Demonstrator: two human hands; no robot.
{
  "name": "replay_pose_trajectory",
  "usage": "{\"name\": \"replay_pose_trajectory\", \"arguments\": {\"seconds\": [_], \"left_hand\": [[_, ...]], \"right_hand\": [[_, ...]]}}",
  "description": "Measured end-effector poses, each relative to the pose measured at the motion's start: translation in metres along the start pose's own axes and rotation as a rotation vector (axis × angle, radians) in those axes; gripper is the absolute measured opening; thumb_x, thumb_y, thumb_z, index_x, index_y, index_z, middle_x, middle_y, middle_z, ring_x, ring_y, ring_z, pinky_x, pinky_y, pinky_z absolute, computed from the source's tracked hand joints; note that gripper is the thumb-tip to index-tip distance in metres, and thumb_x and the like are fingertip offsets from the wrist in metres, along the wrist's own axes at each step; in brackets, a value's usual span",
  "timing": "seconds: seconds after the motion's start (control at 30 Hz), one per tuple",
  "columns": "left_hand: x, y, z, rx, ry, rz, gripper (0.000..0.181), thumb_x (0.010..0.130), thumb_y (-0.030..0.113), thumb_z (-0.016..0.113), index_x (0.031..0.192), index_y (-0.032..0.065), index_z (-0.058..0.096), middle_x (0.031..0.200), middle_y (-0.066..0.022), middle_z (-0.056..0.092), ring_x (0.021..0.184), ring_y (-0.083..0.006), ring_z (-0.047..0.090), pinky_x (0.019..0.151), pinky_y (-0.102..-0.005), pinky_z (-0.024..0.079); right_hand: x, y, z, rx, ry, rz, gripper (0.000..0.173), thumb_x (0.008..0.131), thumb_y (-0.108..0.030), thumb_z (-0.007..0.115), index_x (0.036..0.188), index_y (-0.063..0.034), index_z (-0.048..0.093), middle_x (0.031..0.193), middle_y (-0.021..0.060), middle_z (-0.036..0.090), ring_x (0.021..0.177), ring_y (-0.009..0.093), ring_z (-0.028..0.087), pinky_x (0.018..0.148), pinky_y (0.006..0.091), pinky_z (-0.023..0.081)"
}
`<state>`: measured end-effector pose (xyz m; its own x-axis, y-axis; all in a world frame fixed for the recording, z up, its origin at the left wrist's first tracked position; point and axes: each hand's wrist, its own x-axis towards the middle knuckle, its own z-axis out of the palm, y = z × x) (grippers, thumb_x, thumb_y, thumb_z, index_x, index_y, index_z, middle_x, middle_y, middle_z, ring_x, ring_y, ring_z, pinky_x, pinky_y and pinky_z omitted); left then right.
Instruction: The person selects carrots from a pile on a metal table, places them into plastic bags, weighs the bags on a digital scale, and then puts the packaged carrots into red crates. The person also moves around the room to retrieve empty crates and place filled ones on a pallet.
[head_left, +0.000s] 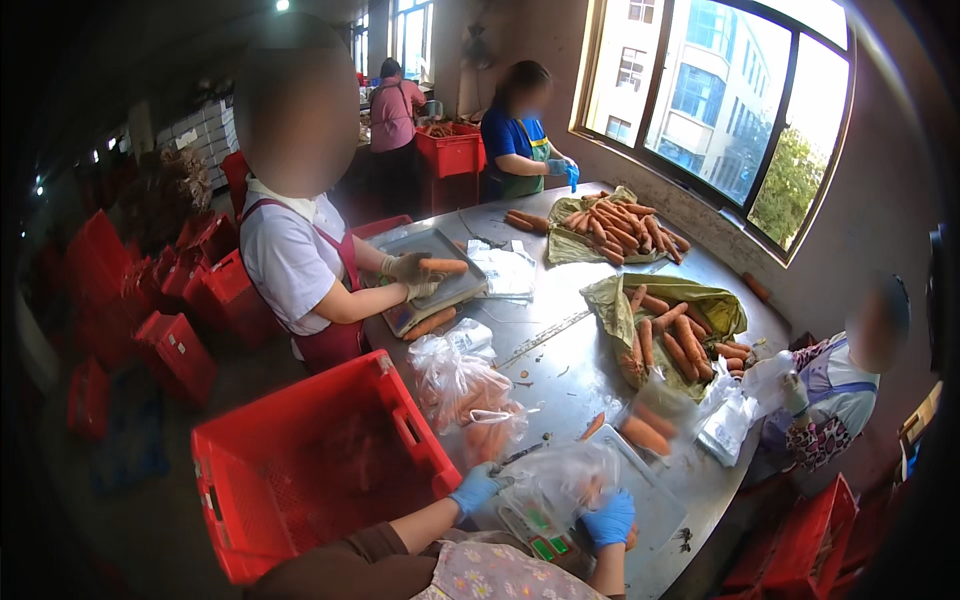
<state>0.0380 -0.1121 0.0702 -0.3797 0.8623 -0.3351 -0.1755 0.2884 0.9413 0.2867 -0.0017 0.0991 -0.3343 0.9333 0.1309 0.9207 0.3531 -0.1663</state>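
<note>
A thin clear plastic bag (559, 472) is spread between my two hands, both in blue gloves. My left hand (480, 489) pinches the bag's left edge, close to the red crate. At the bag's right side, my right hand (609, 519) is closed around a carrot (632, 535), mostly hidden by the glove; orange also shows through the plastic by my fingers. Below the bag is a weighing scale with a lit green display (550, 547) and a metal tray (660, 517). Bagged carrots (643, 435), blurred, are just beyond the tray.
A large red plastic crate (300, 480) stands at my left. Tied bags of carrots (461, 390) lie beside it on the metal table (547, 322). Two carrot piles (619, 225) (679, 337) rest on sacks. Co-workers stand around the table; one holds a carrot (442, 265) over another scale.
</note>
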Motion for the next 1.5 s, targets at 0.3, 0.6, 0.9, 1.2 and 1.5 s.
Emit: {"name": "replay_pose_trajectory", "arguments": {"seconds": [0.3, 0.6, 0.9, 1.2, 1.5], "left_hand": [[0.002, 0.005, -0.013, -0.318, 0.113, -0.059, 0.006, 0.085, 0.009, 0.057, 0.08, 0.0112, 0.056, 0.066, 0.004, 0.053, 0.053, -0.0049, 0.045, 0.047, -0.0194, 0.036], [0.011, 0.029, 0.02, -0.194, 0.069, -0.097, 0.012, 0.084, 0.015, 0.058, 0.094, 0.0082, 0.056, 0.082, -0.0002, 0.059, 0.065, -0.0103, 0.056, 0.055, -0.024, 0.048], [-0.004, 0.055, 0.099, -0.079, -0.305, 0.203, 0.017, 0.087, 0.005, 0.054, 0.104, 0.0007, 0.055, 0.089, -0.0013, 0.059, 0.077, -0.0068, 0.052, 0.066, -0.0206, 0.045], [-0.051, 0.066, 0.094, 0.407, -0.312, 0.556, 0.013, 0.085, 0.006, 0.059, 0.096, -0.0012, 0.061, 0.073, -0.0024, 0.055, 0.067, -0.0093, 0.047, 0.061, -0.0241, 0.042], [-0.039, 0.095, 0.111, -0.252, -0.247, 0.113, 0.019, 0.093, 0.017, 0.049, 0.089, 0.0017, 0.059, 0.073, 0.0003, 0.055, 0.063, -0.0058, 0.049, 0.059, -0.0207, 0.042]], "right_hand": [[0.017, 0.0, -0.012, 0.271, -0.026, 0.028, 0.045, 0.064, -0.036, 0.069, 0.091, -0.0031, 0.056, 0.086, 0.0204, 0.06, 0.081, 0.038, 0.057, 0.072, 0.0452, 0.047], [-0.014, 0.075, -0.079, 1.595, -0.031, 0.624, 0.033, 0.076, -0.02, 0.064, 0.102, -0.0039, 0.053, 0.084, 0.0052, 0.058, 0.07, 0.014, 0.054, 0.062, 0.0287, 0.047], [-0.044, -0.012, -0.113, 2.53, -0.577, 0.484, 0.057, 0.076, -0.034, 0.062, 0.117, 0.0028, 0.046, 0.1, 0.0132, 0.058, 0.086, 0.024, 0.059, 0.077, 0.0344, 0.051], [-0.013, 0.003, -0.015, 2.556, 0.266, 0.834, 0.058, 0.077, -0.036, 0.062, 0.119, -0.0016, 0.043, 0.107, 0.015, 0.054, 0.099, 0.03, 0.054, 0.092, 0.0404, 0.044], [-0.022, -0.022, 0.016, 2.195, 0.404, 0.9, 0.052, 0.082, -0.014, 0.062, 0.127, -0.0032, 0.036, 0.111, 0.0101, 0.051, 0.1, 0.024, 0.052, 0.089, 0.0357, 0.043]]}}
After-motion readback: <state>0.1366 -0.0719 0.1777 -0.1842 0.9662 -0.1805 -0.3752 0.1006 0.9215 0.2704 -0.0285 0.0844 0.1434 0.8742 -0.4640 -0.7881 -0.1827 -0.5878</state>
